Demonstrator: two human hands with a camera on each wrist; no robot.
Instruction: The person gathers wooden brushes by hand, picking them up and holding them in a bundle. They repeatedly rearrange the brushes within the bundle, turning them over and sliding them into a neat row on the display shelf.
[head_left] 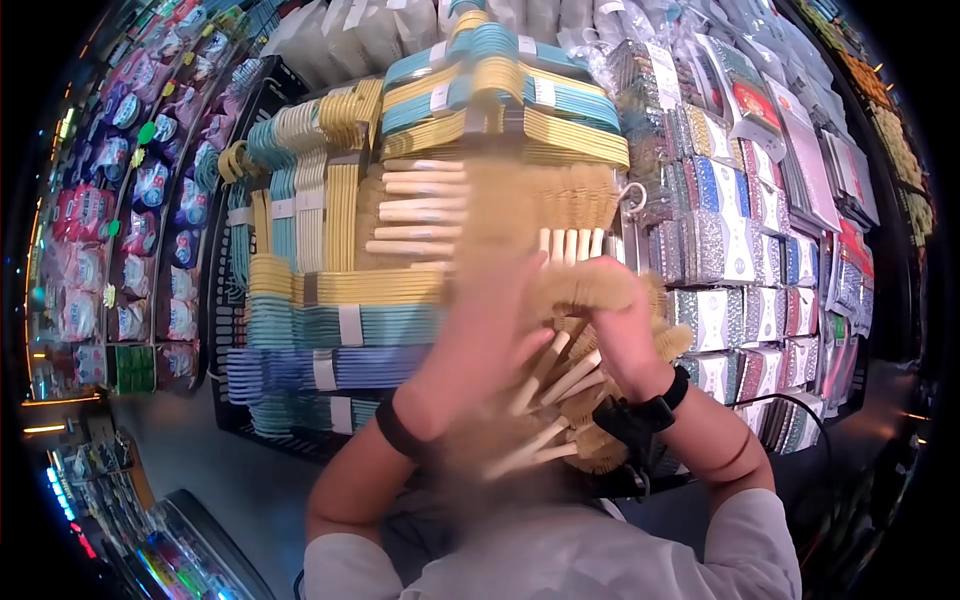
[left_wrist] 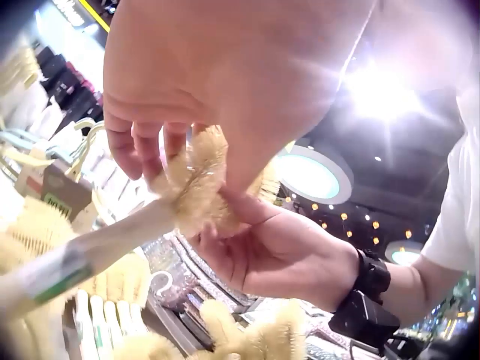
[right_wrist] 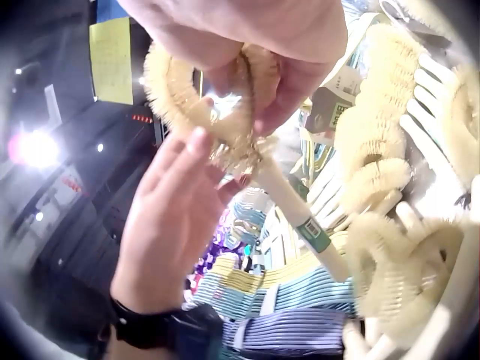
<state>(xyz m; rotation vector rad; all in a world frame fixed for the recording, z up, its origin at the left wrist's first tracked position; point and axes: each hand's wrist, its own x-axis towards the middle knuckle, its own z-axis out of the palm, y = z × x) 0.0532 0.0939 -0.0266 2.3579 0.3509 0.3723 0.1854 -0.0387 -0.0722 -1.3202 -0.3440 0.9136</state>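
A wooden-handled brush with a looped tan bristle head (head_left: 585, 288) is between my hands. My right hand (head_left: 625, 335) pinches the bristle head; in the right wrist view its thumb and fingers lie around the bristles (right_wrist: 180, 94). My left hand (head_left: 465, 345), blurred in the head view, has thumb and fingers spread beside the head. Its straight fingers (right_wrist: 176, 176) touch the bristles near the neck. The pale handle (left_wrist: 112, 244) with a green and white label points away from the hands. More brushes (head_left: 570, 375) lie below my hands.
Rows of similar brushes (head_left: 425, 210) lie behind. Stacked blue and yellow hangers (head_left: 380, 325) fill the left of the black crate (head_left: 225, 350). Packaged glittery goods (head_left: 735, 250) are on the right. Hanging packs (head_left: 145, 190) line the far left. A black cable (head_left: 815, 415) runs at right.
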